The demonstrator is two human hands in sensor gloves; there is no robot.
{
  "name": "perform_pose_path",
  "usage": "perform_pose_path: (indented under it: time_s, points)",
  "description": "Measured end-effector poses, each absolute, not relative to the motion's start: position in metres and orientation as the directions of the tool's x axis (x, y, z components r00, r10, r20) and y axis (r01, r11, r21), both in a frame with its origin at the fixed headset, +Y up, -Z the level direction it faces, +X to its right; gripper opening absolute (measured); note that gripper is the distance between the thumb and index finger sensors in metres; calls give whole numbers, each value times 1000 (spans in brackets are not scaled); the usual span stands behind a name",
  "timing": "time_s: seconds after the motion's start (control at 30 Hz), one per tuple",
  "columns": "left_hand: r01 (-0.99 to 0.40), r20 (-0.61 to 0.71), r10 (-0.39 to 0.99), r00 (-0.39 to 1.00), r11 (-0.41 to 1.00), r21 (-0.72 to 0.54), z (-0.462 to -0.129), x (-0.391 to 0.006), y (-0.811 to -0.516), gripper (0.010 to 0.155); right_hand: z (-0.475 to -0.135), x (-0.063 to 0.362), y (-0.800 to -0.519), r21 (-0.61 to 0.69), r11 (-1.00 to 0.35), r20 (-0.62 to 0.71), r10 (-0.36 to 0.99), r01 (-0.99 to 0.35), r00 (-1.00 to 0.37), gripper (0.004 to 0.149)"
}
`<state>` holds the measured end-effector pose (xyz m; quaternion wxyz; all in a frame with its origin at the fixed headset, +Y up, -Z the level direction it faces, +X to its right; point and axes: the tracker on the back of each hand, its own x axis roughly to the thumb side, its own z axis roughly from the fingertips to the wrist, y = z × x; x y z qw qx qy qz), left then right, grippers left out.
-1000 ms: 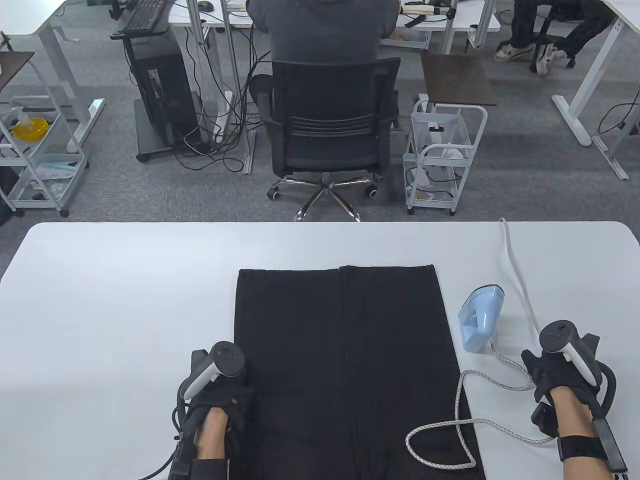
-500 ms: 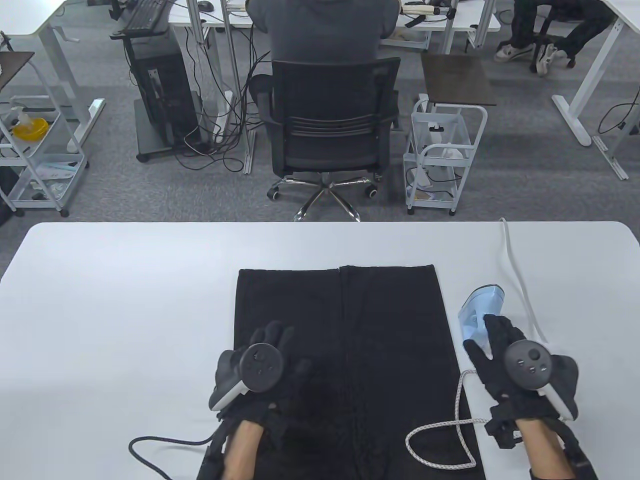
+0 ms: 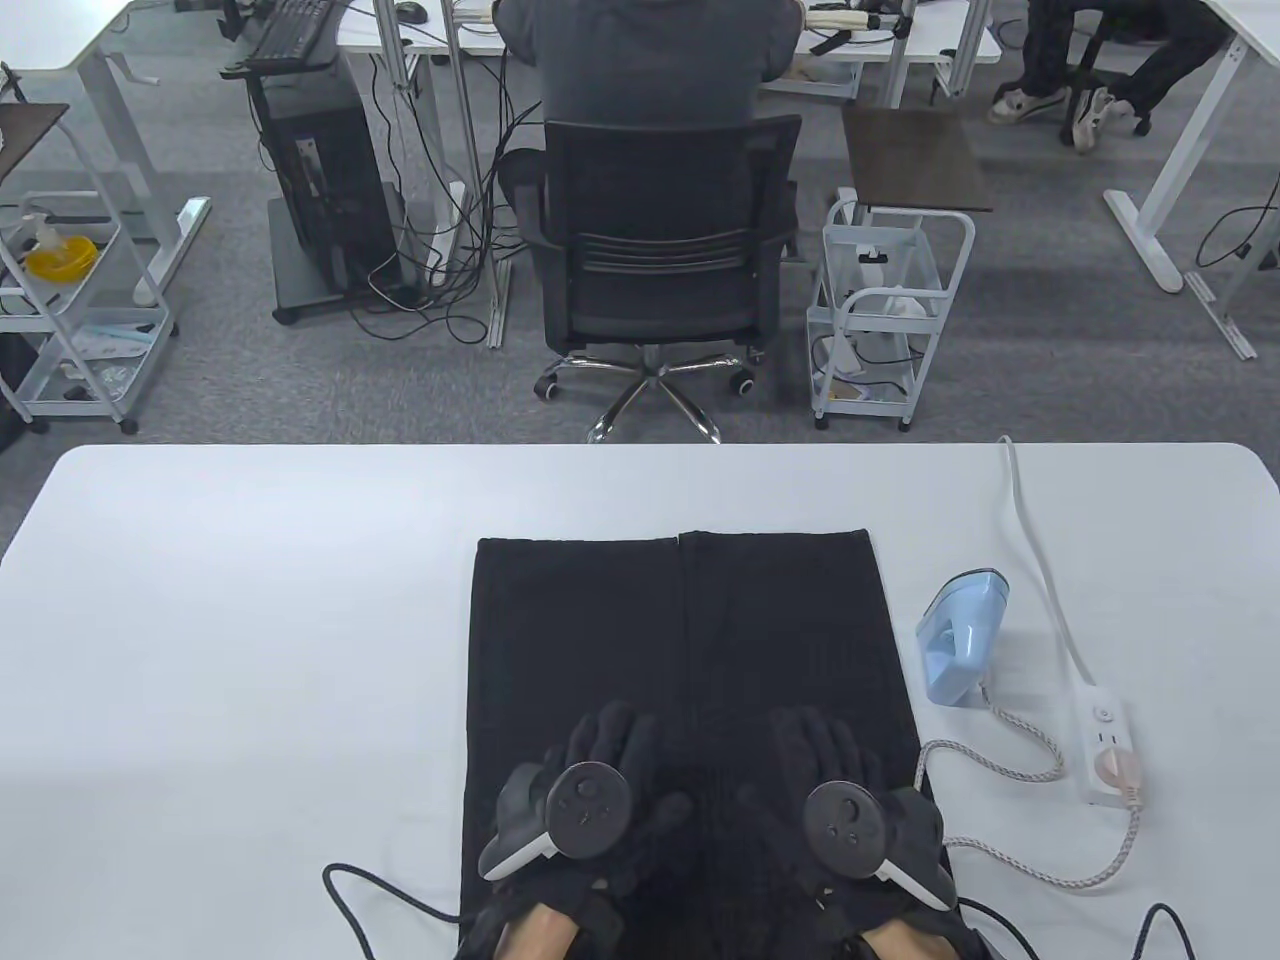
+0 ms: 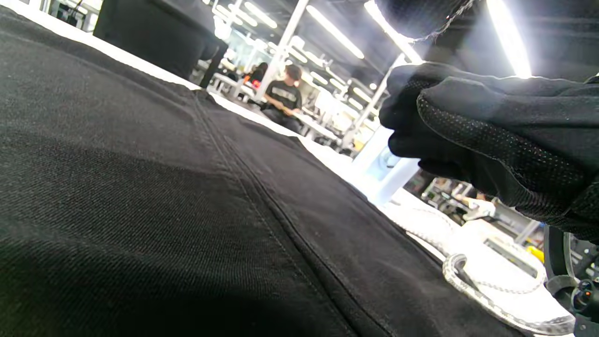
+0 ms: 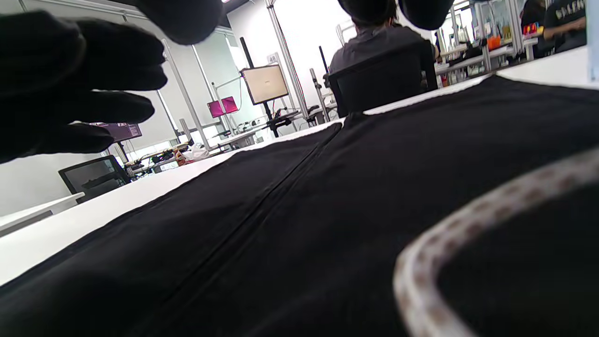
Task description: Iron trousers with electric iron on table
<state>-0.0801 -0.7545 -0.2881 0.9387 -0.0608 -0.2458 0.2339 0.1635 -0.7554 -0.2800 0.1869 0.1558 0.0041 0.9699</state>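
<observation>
Black trousers point(image 3: 680, 630) lie flat on the white table point(image 3: 250, 600), legs pointing away from me. My left hand point(image 3: 610, 745) and right hand point(image 3: 822, 745) rest side by side on the near part of the cloth, fingers straight and spread, holding nothing. A light blue iron point(image 3: 960, 640) stands on the table just right of the trousers, a hand's length from my right hand. Its braided cord point(image 3: 1010, 725) runs to a white power strip point(image 3: 1105, 750). The left wrist view shows the trouser seam point(image 4: 243, 164), my right hand point(image 4: 491, 140) and the iron point(image 4: 388, 168).
The cord point(image 5: 468, 220) crosses the trousers' right edge close to my right hand. A white cable point(image 3: 1030, 540) leads from the power strip off the far edge. A black office chair point(image 3: 650, 240) with a seated person stands beyond the table.
Both hands moved onto the near part of the trousers and lie flat. The right hand left the iron and came leftward, uncovering the power strip.
</observation>
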Motion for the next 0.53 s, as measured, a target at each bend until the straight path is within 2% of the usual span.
perform_pose_path:
  time_s: [0.53]
  points:
    - [-410,402,485,777,874,-262,-291,-80,-763,82,-276,166,-759,88,-935,322,352,-343,-879,80]
